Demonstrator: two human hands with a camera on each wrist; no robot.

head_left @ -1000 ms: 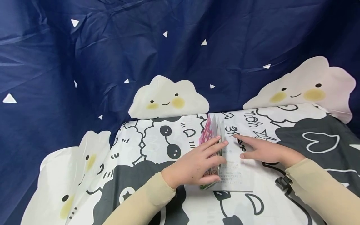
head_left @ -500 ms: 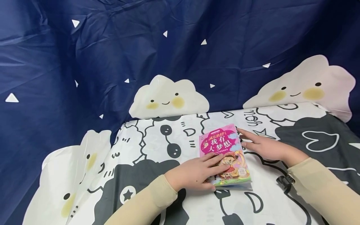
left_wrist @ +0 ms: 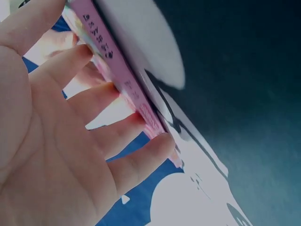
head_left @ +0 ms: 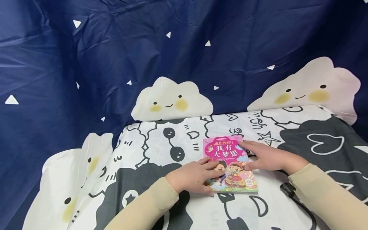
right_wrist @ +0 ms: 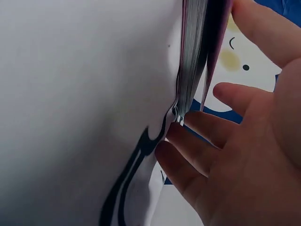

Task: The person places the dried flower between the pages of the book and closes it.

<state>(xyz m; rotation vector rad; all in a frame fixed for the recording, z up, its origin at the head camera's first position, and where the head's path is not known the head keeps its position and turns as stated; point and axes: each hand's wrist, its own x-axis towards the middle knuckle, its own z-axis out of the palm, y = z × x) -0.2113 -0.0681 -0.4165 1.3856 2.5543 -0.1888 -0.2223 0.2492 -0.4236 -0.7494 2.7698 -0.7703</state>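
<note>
A pink children's book (head_left: 230, 153) lies closed, front cover up, on the patterned cloth. My left hand (head_left: 194, 177) rests along its left side with spread fingers, some reaching over the cover. The left wrist view shows those fingertips against the pink spine (left_wrist: 127, 84). At the book's right edge is my right hand (head_left: 268, 156), its fingers and thumb extended and touching the cover's border. In the right wrist view the page edges (right_wrist: 193, 56) show beside the right fingers, and the cover stands slightly apart from the pages.
A black-and-white cartoon cloth (head_left: 161, 143) covers the surface. White cloud-shaped cushions or cutouts (head_left: 172, 99) stand along the back and left, before a dark blue curtain (head_left: 115, 48) with white triangles. A black cable (head_left: 302, 204) runs beside the right forearm.
The book was open with its cover and some pages raised; these have swung over to the right and now lie flat. My right hand has moved left onto the book's edge.
</note>
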